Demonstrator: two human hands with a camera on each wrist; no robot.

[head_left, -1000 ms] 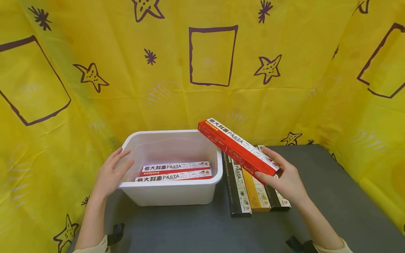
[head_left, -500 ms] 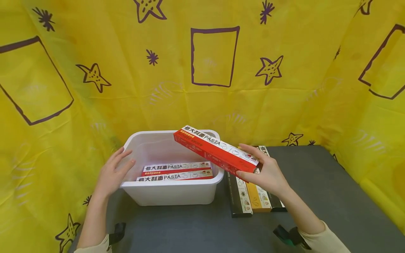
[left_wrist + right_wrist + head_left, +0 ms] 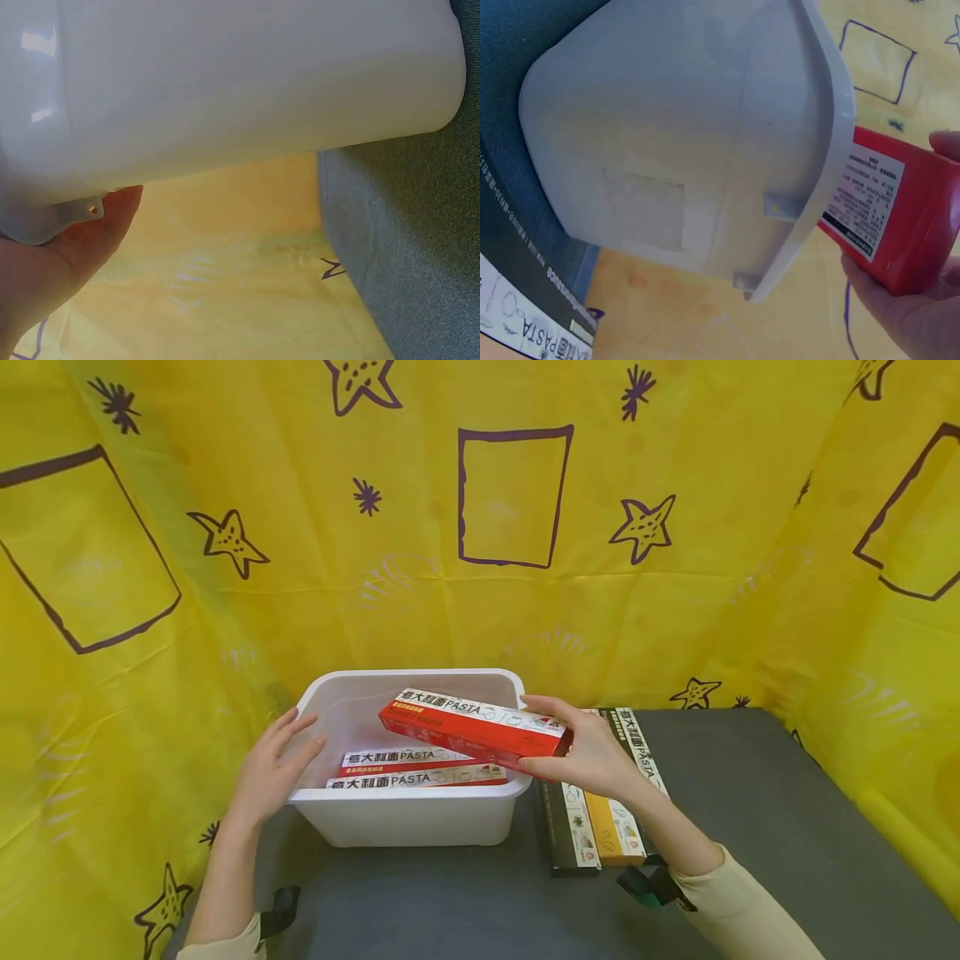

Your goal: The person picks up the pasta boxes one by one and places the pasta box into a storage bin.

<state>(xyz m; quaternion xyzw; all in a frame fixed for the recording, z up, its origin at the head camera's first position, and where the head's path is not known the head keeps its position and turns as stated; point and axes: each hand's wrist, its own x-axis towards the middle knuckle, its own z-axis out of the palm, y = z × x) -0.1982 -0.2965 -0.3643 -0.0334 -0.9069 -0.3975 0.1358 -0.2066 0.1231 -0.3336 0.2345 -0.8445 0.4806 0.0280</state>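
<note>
My right hand (image 3: 588, 752) grips the right end of a red and white pasta box (image 3: 472, 727), thumb on one long side and fingers on the other. The box tilts down to the left over the white plastic bin (image 3: 397, 822), its far end above the opening. Two more red pasta boxes (image 3: 420, 756) lie inside the bin near its front wall. My left hand (image 3: 270, 768) rests at the bin's left rim with its fingers spread and relaxed. In the right wrist view, the held red box (image 3: 900, 210) shows past the bin's rim (image 3: 840, 112).
Right of the bin, a black pasta box (image 3: 572, 835), a yellow pasta box (image 3: 615, 827) and another black pasta box (image 3: 637, 743) lie side by side, partly behind my right arm. The dark grey table (image 3: 750, 793) meets a yellow patterned cloth (image 3: 525, 610) at the back and sides.
My right hand has carried the red pasta box left and down, from above the boxes on the table to over the bin. The left hand has stayed at the rim.
</note>
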